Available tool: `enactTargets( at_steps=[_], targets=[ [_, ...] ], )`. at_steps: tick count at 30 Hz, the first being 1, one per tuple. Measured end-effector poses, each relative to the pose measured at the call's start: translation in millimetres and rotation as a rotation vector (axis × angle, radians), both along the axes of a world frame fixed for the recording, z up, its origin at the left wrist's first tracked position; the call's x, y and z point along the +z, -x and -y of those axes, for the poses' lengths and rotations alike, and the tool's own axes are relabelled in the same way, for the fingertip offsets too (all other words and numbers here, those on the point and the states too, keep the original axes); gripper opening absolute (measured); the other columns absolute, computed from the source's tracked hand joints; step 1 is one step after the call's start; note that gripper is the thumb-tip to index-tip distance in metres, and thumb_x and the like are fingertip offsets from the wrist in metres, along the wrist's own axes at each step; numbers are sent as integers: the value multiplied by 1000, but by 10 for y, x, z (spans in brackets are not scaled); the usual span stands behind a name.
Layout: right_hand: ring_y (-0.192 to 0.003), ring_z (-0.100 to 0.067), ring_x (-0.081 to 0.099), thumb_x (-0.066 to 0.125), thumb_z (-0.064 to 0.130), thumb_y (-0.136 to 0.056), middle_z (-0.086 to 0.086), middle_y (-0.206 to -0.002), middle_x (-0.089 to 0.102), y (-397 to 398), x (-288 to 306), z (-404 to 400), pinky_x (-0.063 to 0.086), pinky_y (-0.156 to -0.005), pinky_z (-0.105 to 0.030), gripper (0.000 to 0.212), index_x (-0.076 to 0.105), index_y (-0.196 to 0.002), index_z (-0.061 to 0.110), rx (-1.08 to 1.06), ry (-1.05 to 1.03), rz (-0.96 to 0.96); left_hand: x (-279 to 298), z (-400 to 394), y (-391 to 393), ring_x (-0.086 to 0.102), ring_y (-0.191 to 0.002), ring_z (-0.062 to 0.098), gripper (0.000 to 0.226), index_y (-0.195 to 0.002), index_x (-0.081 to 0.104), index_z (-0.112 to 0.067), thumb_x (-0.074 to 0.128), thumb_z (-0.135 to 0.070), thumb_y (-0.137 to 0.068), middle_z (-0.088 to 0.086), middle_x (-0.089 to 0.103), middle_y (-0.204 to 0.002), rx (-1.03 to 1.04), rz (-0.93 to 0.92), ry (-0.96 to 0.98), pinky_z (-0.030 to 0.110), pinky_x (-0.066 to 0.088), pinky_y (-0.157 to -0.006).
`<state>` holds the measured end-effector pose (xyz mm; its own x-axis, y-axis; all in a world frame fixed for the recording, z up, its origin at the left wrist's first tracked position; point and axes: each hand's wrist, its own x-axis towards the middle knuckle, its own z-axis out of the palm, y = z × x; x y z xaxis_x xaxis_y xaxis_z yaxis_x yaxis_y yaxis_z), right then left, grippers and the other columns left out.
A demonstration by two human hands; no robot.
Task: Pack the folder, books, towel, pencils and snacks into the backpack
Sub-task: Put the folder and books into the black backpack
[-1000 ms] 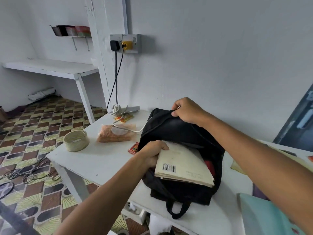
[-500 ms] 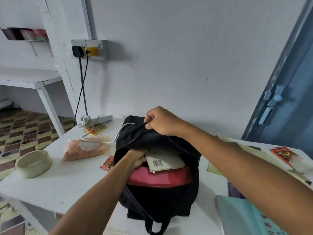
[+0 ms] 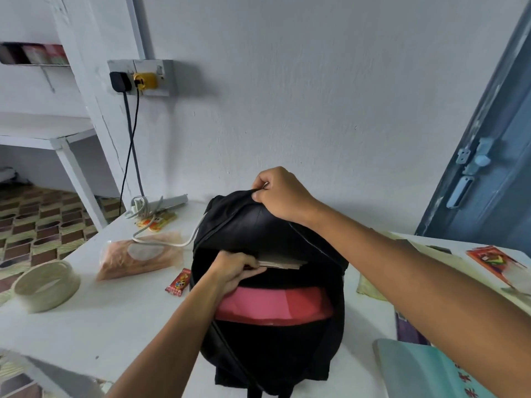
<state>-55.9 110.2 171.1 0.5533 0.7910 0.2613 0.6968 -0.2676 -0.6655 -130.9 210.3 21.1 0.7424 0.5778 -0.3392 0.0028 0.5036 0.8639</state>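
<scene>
My left hand sits just below the centre of the frame, inside the mouth of the backpack, fingers curled and pinching the top edge of a pale book; only a thin strip of the book shows, sunk deep behind the upper lip of the opening; my right hand is above it, near the middle of the frame, its fingers closed on a fold of black fabric at the top of the bag, holding it up; the backpack itself is plain black, soft and slumped, standing on the white table with its zip gaping wide; in front of the book, lower in the opening, lies a broad pink-red folder, bowed across the width of the bag; to the left of the bag, on the table, a small red snack packet lies just beside it; further left is a clear bag of orange snacks with a white cable draped over it; at the left edge sits a cream-coloured ring-shaped bowl; at the lower right corner a teal book pokes into the frame; a red printed packet lies at the right edge.
</scene>
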Motion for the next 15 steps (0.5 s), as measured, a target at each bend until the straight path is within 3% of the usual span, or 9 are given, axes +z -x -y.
enactTargets(
  at_steps=[3, 5, 8, 9, 15],
  targets=[
    [-84, -16, 62, 61, 9, -88, 1, -83, 63, 41, 8, -42, 47, -75, -26, 6, 67, -88, 9, 50, 17, -24, -12, 11, -44, 64, -89, 31, 57, -120, 51, 3, 50, 33, -72, 20, 57, -117, 90, -70, -86, 34, 61, -65],
    [-82, -15, 62, 61, 9, -88, 3, -81, 62, 73, 10, -39, 47, -75, -25, 6, 67, -90, 9, 90, 44, -22, -79, 46, -89, 66, -82, 28, 47, -116, 52, 5, 57, 26, -74, 20, 61, -112, 186, -187, -213, 24, 58, -61],
    [-81, -13, 61, 61, 10, -89, 4, -80, 62, 78, 15, 2, 45, -75, -24, 6, 67, -91, 9, 120, 68, -20, -170, 107, -93, 64, -92, 31, 13, -94, 62, 0, 65, -1, -82, 15, 65, -93, 128, -532, -845, 21, 44, -67],
    [-79, -12, 61, 61, 10, -89, 4, -80, 62, 76, 14, 19, 45, -75, -24, 6, 67, -91, 9, 127, 74, -27, -201, 123, -93, 63, -94, 31, 13, -94, 63, -1, 65, -9, -84, 14, 65, -94, 87, -595, -974, 22, 43, -68],
    [-79, -10, 59, 62, 11, -89, 9, -76, 61, 133, -34, 128, 44, -75, -23, 8, 68, -93, 7, 165, 110, -48, -204, 135, -158, 55, -115, 32, 42, -134, 48, -9, 49, -29, -96, 14, 57, -126, -64, -809, -1270, 37, 47, -88]
  ],
)
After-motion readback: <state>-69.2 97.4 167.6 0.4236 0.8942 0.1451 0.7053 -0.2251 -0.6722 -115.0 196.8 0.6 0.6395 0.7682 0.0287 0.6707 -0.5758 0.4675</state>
